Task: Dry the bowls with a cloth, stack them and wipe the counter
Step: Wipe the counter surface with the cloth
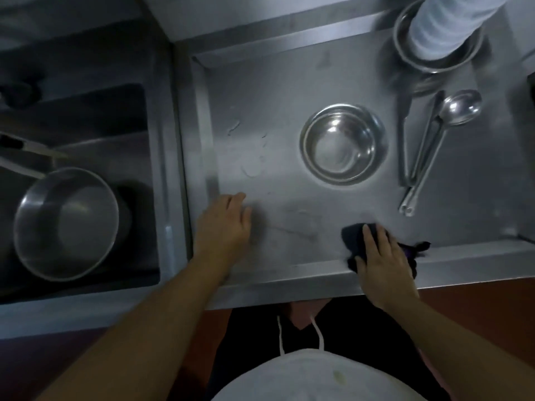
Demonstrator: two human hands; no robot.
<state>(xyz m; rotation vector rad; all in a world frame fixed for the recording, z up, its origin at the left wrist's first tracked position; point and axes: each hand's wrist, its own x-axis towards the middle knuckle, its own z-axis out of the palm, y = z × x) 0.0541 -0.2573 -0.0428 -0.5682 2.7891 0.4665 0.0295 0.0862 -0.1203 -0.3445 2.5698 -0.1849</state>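
Observation:
A stack of steel bowls [343,144] stands upright in the middle of the steel counter [278,91]. My right hand [382,256] lies flat, fingers straight, pressing a dark cloth [351,231] onto the counter near its front edge. My left hand [224,225] rests on the counter at the front left with relaxed fingers and holds nothing. Water smears [249,157] show on the counter left of the bowls.
Ladles and tongs [428,146] lie right of the bowls. A tall pile of white plates [445,27] sits in a steel dish [402,44] at the back right. A sink [86,111] to the left holds a large steel bowl [66,221].

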